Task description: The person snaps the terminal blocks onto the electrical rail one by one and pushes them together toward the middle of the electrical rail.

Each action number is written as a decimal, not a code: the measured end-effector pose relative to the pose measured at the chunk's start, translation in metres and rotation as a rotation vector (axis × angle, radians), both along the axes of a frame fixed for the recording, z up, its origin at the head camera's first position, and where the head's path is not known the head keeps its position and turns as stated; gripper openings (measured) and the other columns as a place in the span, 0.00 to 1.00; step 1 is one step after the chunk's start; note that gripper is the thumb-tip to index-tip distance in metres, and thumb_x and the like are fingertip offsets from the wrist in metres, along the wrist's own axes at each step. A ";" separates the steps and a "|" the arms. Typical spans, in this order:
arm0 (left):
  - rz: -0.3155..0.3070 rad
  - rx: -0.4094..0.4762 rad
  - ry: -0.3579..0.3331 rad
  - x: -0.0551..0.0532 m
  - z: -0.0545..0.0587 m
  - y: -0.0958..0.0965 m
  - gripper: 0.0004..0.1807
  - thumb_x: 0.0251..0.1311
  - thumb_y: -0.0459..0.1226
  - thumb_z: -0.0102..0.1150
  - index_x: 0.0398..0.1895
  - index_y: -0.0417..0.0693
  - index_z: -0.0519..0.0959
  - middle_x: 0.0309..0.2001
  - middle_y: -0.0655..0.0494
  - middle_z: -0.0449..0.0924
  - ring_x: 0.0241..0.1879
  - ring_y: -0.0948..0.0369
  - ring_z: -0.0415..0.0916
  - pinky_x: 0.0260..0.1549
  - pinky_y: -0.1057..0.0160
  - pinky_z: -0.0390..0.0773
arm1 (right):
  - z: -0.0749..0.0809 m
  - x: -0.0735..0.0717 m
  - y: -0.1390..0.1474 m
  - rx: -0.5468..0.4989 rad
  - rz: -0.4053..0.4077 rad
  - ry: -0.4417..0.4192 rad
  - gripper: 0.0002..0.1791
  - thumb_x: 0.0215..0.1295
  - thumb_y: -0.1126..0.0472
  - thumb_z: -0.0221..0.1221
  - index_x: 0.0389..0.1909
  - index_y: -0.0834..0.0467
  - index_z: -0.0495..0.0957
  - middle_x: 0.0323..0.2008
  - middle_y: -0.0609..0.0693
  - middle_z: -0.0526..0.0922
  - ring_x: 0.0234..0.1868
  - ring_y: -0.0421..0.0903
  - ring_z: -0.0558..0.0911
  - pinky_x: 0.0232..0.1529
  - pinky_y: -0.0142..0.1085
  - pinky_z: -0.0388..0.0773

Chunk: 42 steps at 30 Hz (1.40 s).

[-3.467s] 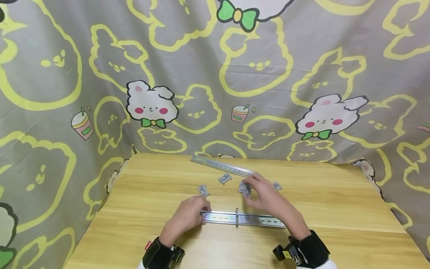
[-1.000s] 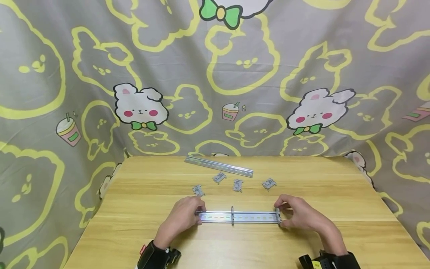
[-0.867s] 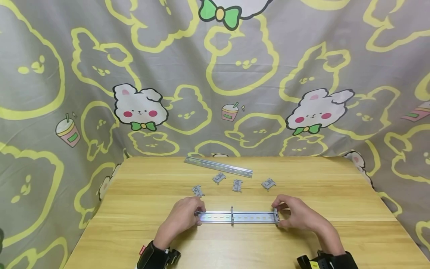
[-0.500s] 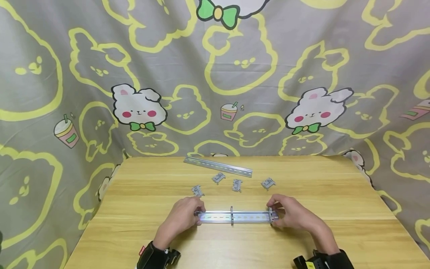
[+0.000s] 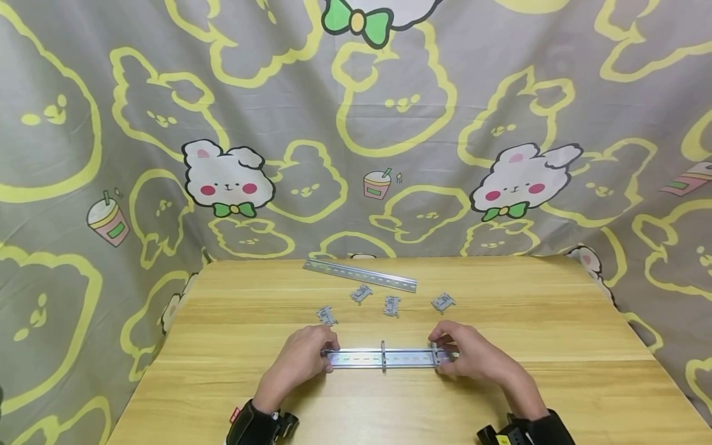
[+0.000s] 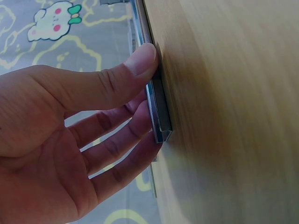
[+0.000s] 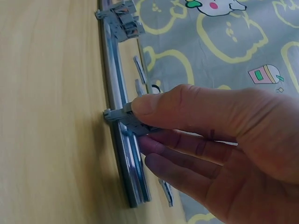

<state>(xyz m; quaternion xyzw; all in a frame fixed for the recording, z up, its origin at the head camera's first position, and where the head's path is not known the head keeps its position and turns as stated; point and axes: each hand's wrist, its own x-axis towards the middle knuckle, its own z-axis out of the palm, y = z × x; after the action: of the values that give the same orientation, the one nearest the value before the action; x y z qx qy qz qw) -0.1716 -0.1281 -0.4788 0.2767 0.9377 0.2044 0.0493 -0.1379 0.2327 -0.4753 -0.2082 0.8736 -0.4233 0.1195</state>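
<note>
A slotted metal DIN rail (image 5: pixel 358 358) lies crosswise on the table, near the person. My left hand (image 5: pixel 306 355) grips its left end, thumb on the near edge and fingers at the far edge, as the left wrist view shows. A grey terminal block (image 5: pixel 383 356) stands across the rail near its middle. My right hand (image 5: pixel 473 352) pinches a second grey terminal block (image 7: pixel 125 116) between thumb and fingers; this block sits across the rail a little short of the right end. The rail's right end (image 7: pixel 135 200) shows past the fingers in the right wrist view.
Several loose grey terminal blocks (image 5: pixel 392 306) lie on the wooden table (image 5: pixel 250 290) beyond the rail. Farther back, a second DIN rail (image 5: pixel 361 274) lies at a slant. A patterned curtain (image 5: pixel 311 123) rises behind the table and at its sides.
My right hand has first brought a terminal block from the loose ones to the rail's right end, then slid it left along the rail. My left hand keeps its grip on the left end.
</note>
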 end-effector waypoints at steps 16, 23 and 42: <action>0.005 -0.003 -0.010 0.000 0.000 -0.002 0.16 0.38 0.33 0.83 0.31 0.53 0.86 0.31 0.63 0.81 0.30 0.65 0.73 0.33 0.61 0.73 | -0.004 -0.003 -0.019 0.022 -0.020 0.024 0.27 0.48 0.69 0.77 0.49 0.63 0.78 0.49 0.54 0.83 0.53 0.56 0.83 0.56 0.50 0.79; 0.007 0.002 -0.009 -0.001 0.000 -0.004 0.16 0.37 0.33 0.83 0.32 0.53 0.86 0.31 0.62 0.81 0.30 0.64 0.73 0.33 0.61 0.73 | -0.003 -0.004 -0.032 0.020 -0.012 0.042 0.27 0.47 0.69 0.77 0.50 0.64 0.78 0.49 0.55 0.84 0.52 0.55 0.83 0.55 0.49 0.79; 0.005 0.017 -0.021 -0.001 -0.002 -0.001 0.17 0.37 0.32 0.83 0.32 0.52 0.87 0.32 0.62 0.82 0.32 0.63 0.76 0.35 0.59 0.76 | -0.008 -0.009 -0.063 0.027 0.010 0.063 0.26 0.48 0.68 0.76 0.50 0.63 0.79 0.48 0.53 0.84 0.50 0.51 0.83 0.53 0.44 0.81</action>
<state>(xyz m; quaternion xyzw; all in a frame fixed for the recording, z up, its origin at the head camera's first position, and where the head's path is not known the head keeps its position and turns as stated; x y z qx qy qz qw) -0.1723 -0.1288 -0.4805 0.2727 0.9360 0.2152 0.0562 -0.1466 0.1694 -0.4833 -0.2239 0.8816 -0.4040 0.0971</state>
